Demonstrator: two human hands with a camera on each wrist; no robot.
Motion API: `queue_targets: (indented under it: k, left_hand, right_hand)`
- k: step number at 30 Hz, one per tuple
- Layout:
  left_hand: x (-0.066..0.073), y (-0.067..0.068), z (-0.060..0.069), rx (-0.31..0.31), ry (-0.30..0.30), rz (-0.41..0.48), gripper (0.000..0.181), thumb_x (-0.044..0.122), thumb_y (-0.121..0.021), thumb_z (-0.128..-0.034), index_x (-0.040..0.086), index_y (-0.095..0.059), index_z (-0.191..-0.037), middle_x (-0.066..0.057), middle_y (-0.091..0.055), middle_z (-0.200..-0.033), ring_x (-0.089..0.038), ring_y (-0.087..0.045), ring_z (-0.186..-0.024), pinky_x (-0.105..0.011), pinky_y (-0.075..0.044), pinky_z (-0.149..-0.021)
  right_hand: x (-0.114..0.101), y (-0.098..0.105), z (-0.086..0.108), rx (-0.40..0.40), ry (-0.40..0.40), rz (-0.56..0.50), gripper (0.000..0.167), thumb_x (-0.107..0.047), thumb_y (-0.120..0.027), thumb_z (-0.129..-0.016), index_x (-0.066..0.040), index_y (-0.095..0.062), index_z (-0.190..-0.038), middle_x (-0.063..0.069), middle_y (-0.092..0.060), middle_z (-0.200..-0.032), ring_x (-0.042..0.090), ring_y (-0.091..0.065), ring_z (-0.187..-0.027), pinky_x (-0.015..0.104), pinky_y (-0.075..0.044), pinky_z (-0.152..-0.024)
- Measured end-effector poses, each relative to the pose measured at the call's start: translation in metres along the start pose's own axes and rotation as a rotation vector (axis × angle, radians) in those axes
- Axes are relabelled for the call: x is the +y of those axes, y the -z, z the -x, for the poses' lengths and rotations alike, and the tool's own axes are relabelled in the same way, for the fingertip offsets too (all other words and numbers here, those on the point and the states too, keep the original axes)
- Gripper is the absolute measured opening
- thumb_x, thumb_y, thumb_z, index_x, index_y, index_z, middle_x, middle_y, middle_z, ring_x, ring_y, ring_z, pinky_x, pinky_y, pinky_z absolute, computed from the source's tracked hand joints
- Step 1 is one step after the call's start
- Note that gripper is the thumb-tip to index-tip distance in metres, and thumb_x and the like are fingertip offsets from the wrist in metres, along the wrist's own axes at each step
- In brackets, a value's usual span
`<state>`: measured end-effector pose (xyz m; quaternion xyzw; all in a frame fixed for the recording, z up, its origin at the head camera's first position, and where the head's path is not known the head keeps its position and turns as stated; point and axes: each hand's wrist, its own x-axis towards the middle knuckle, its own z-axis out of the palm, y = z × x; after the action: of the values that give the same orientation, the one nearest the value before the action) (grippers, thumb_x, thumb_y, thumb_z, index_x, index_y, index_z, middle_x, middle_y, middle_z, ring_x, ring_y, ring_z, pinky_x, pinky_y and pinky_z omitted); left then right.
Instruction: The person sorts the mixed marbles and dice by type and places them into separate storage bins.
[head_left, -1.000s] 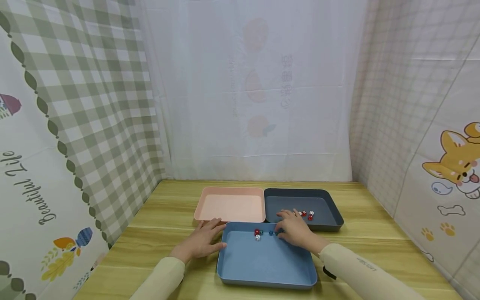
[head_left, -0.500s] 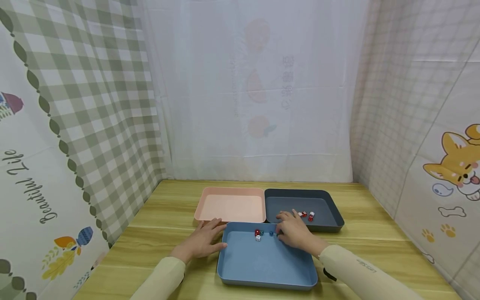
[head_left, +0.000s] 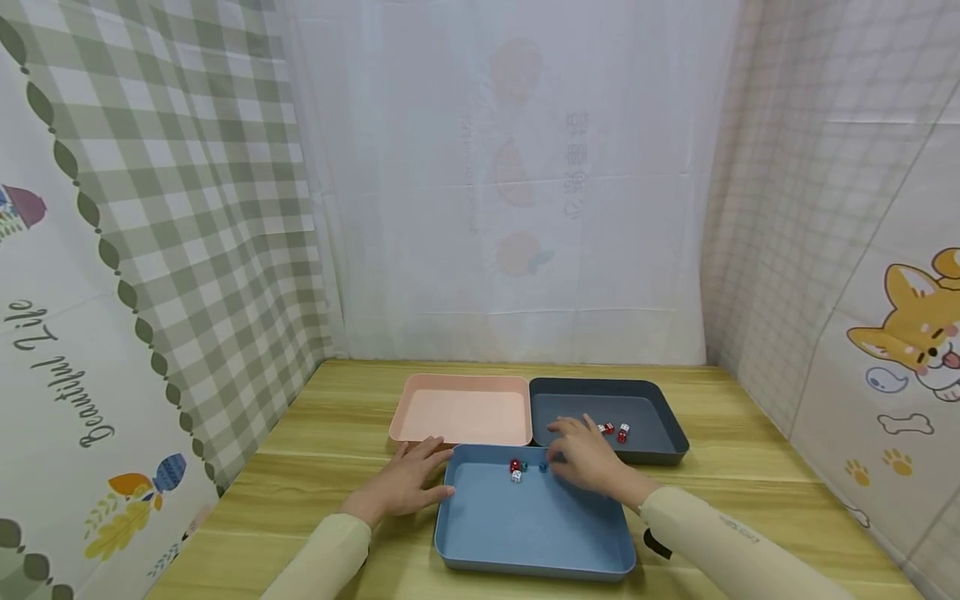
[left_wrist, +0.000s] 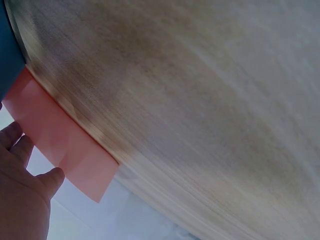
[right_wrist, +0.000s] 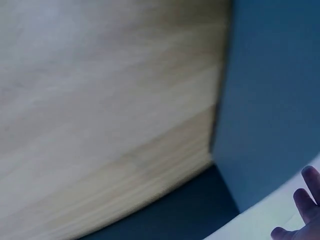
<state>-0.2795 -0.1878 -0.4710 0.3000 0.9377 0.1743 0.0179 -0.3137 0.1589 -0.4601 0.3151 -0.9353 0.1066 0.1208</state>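
In the head view, my left hand (head_left: 401,483) rests at the left rim of the light blue tray (head_left: 534,533), its fingers spread and holding nothing. My right hand (head_left: 588,458) reaches over that tray's far right part, fingers bent and tips low beside a blue die (head_left: 543,467). Whether a die sits between its fingertips is hidden. Left of the blue die lie a red die (head_left: 514,464), a dark green die (head_left: 524,466) and a white die (head_left: 516,477). Several red and white dice (head_left: 622,432) lie in the dark tray (head_left: 663,425).
A pink tray (head_left: 461,408) stands behind the blue one, side by side with the dark tray. All stand on a wood-grain table (head_left: 315,467). Checked cloth (head_left: 247,208) hangs left, a white curtain (head_left: 420,208) at the back, and printed cloth (head_left: 847,275) on the right.
My right hand has shifted slightly left, closer to the blue die. The small dark die seen at its fingertips earlier is now out of sight. The left hand has not moved.
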Motion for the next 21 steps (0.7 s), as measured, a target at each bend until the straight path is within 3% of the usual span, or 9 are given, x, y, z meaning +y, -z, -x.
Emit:
queue_targets:
  k: [11, 21]
  left_hand:
    - [-0.002, -0.001, 0.000, 0.005, -0.003, -0.013, 0.070, 0.054, -0.053, -0.0981, 0.009, -0.043, -0.151, -0.019, -0.030, -0.158, -0.037, -0.027, -0.145, -0.067, -0.012, -0.113]
    - [-0.001, 0.000, 0.000, -0.009, -0.003, -0.001, 0.069, 0.052, -0.053, -0.0990, 0.009, -0.041, -0.151, -0.020, -0.029, -0.158, -0.037, -0.025, -0.146, -0.067, -0.011, -0.113]
  right_hand:
    - [-0.012, 0.012, -0.034, 0.025, -0.100, -0.048, 0.004, -0.023, -0.081, -0.084, -0.023, -0.077, -0.081, 0.014, -0.059, -0.134, 0.039, -0.044, -0.134, 0.067, -0.019, -0.111]
    - [-0.010, 0.005, -0.061, 0.045, -0.247, -0.081, 0.005, -0.023, -0.076, -0.089, -0.020, -0.079, -0.086, 0.017, -0.059, -0.135, 0.041, -0.045, -0.132, 0.068, -0.019, -0.111]
